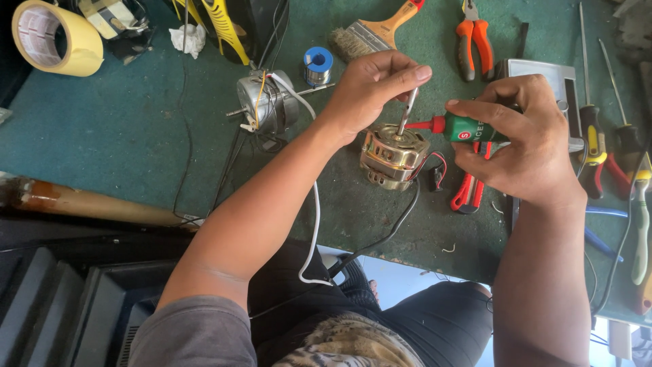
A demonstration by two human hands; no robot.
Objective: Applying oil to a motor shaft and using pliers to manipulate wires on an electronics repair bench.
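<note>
**Two hands at a small motor on the green surface**

The left hand (370,85) was closed around the steel shaft (407,111) of a small electric motor (392,155); its fingers (401,76) pinched the upper end of the shaft and held it nearly upright. The motor stood on the green surface (122,136), about in the middle of the view, with black and red wires coming out at its right side.

The right hand (519,139) was wrapped around a small green oil bottle (468,129) and held it lying on its side. The red nozzle (422,125) of the bottle pointed to the left and reached the shaft just above the motor body. Whether oil came out, one could not tell.

Behind the motor lay a second motor (266,102) with a grey metal housing, and near it a blue spool of solder wire (318,63). A paint brush (370,34) with a wooden handle and orange pliers (474,41) lay at the far edge. A roll of yellow tape (58,37) was in the left far corner. Several screwdrivers (592,136) lay at the right side, and a red-handled tool (468,190) was partly hidden under the right hand. A white cable (314,231) ran from the surface down to the lap of the person.
</note>
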